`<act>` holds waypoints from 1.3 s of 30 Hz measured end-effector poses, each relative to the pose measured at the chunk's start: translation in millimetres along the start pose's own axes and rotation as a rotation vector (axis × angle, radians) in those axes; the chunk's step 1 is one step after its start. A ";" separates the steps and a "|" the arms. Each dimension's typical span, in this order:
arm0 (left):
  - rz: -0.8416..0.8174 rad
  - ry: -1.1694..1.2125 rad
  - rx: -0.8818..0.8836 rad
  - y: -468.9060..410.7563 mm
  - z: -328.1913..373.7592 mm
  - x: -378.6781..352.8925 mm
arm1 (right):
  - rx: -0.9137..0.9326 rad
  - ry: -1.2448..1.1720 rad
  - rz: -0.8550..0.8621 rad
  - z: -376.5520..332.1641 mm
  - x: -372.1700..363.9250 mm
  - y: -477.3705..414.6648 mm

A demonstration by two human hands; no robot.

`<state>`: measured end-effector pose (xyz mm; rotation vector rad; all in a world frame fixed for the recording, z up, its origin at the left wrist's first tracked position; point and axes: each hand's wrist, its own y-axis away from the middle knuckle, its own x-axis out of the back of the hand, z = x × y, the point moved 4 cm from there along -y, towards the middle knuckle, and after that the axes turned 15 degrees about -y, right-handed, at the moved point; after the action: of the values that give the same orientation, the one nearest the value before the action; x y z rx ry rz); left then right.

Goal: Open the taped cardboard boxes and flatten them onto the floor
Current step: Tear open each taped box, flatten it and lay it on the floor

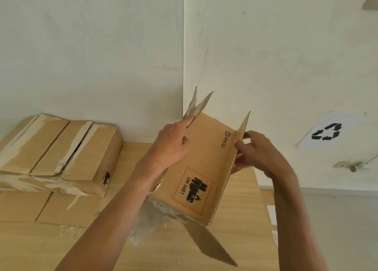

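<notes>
A brown cardboard box [202, 164] printed "PICO" and "UN 3481" is held up in the air over the wooden table, its end flaps sticking out and torn clear tape [147, 219] hanging from its lower end. My left hand [171, 143] pinches the far left flap near the top. My right hand [257, 152] grips the right side panel, thumb in front and fingers behind it. A lower flap [208, 244] hangs down toward me.
Several taped cardboard boxes [61, 148] are stacked at the left on the wooden table [241, 209]. White walls meet in a corner straight ahead. A paper recycling sign [327, 131] is stuck on the right wall. Grey floor lies at the right.
</notes>
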<state>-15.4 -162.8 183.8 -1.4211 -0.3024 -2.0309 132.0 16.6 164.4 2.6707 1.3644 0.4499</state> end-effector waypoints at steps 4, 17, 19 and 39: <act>-0.080 0.042 0.050 -12.1 -16.9 -2.7 | 0.010 0.095 0.112 -8.5 0.8 -10.7; -0.153 0.194 0.113 -31.7 -32.7 -124.9 | -0.071 0.208 0.269 105.7 -0.1 -66.0; -0.123 0.195 0.143 -37.9 -31.0 -131.3 | -0.095 -0.095 0.254 115.7 4.4 -63.5; -0.141 0.153 0.137 -15.9 -74.7 -132.5 | -0.303 -0.809 0.194 177.8 25.2 -71.0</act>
<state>-53.3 -141.0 37.2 -1.1839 -0.4774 -2.1732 146.0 85.5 -15.4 2.3082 0.7292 -0.3632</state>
